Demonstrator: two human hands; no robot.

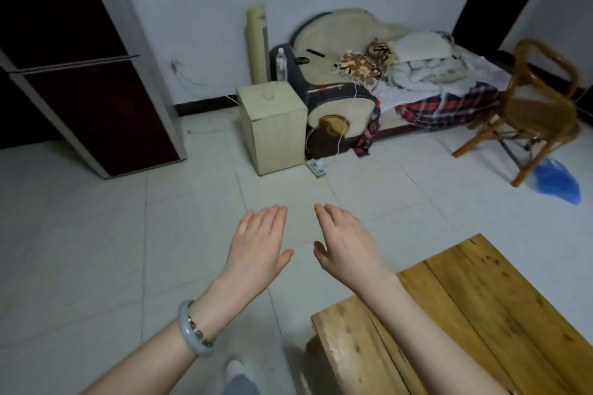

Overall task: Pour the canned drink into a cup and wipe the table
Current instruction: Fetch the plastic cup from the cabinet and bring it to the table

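My left hand (258, 242) and my right hand (345, 239) are held out flat over the tiled floor, palms down, fingers together, holding nothing. A pale bangle circles my left wrist. A bare wooden table (481, 308) of rough planks fills the lower right, under my right forearm. Far across the room a small clear glass cup (269, 96) stands on a pale square box (272, 128), and a clear plastic bottle (281, 65) stands just behind it. No can or cloth is in view.
A dark red fridge (80, 74) stands at the left. A sofa (369, 74) piled with blankets lines the far wall. A bamboo chair (532, 112) and a blue plastic bag (558, 181) are at the right. A power strip (316, 167) lies on the floor.
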